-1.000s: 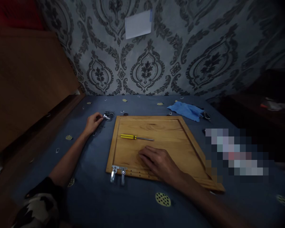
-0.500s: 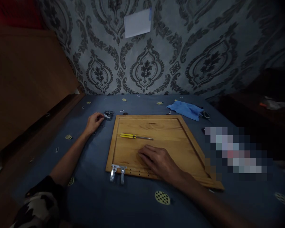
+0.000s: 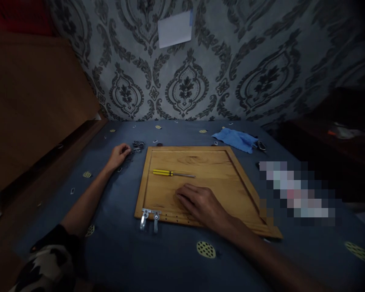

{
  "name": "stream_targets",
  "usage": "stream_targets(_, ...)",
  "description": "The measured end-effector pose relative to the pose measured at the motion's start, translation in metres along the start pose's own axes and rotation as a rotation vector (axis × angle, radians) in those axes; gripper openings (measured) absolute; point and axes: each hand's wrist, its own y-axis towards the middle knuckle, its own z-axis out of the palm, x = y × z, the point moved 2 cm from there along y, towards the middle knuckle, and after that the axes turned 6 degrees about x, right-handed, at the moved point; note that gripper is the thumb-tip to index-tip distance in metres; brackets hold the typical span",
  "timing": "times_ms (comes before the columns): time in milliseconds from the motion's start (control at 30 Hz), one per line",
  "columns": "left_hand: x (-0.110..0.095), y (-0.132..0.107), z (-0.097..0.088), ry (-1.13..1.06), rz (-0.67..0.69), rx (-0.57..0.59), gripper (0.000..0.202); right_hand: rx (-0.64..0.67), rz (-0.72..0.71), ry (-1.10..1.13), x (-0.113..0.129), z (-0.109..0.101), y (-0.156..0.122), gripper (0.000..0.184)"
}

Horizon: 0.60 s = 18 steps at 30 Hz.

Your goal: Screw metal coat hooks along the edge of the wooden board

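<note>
My left hand [image 3: 119, 156] has its thumb and fingers pinched together beside a small pile of metal hooks [image 3: 138, 144]. Whatever is between the fingertips is too small to make out. Flat on the cloth lies a wooden panel [image 3: 197, 160] with a raised frame. My right hand [image 3: 199, 200] rests over its near part, fingers curled and pressed together; their inner side is hidden. A screwdriver [image 3: 173, 173] with a yellow and black handle lies on the panel, beyond that hand. Two metal hooks [image 3: 150, 219] sit side by side at the near left edge, next to a row of small holes.
Blue patterned cloth [image 3: 167, 259] covers the surface. Behind the panel, to the right, lies a crumpled blue rag [image 3: 235, 139] with a dark metal item at its end. A blurred-out patch hides something on the right. A wooden cabinet [image 3: 39, 97] borders the left side.
My left hand's fingertips have drawn back slightly from the metal pieces in the pile. My right hand stays on the panel. The view has shifted a little.
</note>
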Motion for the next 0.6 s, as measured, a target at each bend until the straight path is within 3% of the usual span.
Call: stream_targets(600,-0.007,-0.011,-0.01,-0.082,0.017,-0.044,0.038,0.034,0.031,0.006,0.0,0.001,-0.001,0.023)
